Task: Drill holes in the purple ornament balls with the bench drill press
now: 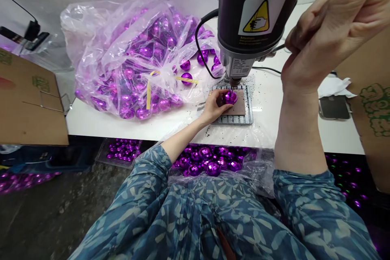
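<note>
Between the thumb and fingers of my left hand [215, 106] is a shiny purple faceted ball [230, 97], held on a brown board [240, 105]. That board lies on the slotted metal base [248, 118] of a bench drill press [234, 55]. The drill's tip comes down at the top of the ball; whether it has entered cannot be made out. Raised at the upper right, my right hand [326, 28] is closed around the drill press's feed lever [278, 48], most of which the fingers hide.
A clear plastic bag [100, 44] full of purple balls fills the table's left side, with loose balls [186, 78] beside it. More balls [212, 167] lie in plastic at my lap. A phone [335, 107], white tissue [335, 87] and cardboard boxes [33, 101] flank the table. Dark shavings surround the base.
</note>
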`<state>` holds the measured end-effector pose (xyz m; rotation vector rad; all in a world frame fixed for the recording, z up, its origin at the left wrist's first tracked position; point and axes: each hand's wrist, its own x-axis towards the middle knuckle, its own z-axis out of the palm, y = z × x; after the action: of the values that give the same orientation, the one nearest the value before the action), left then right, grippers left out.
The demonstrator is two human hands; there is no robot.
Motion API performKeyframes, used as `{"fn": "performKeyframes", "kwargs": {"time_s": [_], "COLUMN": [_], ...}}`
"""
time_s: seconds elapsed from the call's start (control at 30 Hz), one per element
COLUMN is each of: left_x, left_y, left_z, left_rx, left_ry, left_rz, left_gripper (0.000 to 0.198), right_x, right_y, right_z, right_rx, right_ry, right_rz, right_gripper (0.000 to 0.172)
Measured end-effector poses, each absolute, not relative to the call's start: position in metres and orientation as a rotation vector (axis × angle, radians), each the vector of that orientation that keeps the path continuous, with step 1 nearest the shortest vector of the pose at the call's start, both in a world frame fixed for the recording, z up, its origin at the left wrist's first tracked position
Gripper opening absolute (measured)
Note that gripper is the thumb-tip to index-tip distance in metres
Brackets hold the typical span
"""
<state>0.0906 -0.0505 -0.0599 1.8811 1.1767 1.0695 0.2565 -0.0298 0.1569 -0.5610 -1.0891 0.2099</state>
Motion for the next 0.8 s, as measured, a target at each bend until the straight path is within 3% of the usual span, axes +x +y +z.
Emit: {"fn": "performKeyframes", "kwargs": {"time_s": [0.47,0.8], "left_x": [0.102,0.099], "left_y": [-0.054,-0.052], "left_z": [-0.07,-0.077], "left_rx": [1.679,1.766], "left_ry": [1.052,0.949], "left_rz": [1.135,1.235], "left_gripper": [0.057,0.057], "right_x": [0.25,0.258], "right_y": [-0.044,-0.053], "right_z": [0.152,0.115], "right_rx": [-0.574,-0.463], "right_ry": [-1.064,-1.089], "right_rz": [0.201,0.117], "right_gripper": [0.061,0.066]}}
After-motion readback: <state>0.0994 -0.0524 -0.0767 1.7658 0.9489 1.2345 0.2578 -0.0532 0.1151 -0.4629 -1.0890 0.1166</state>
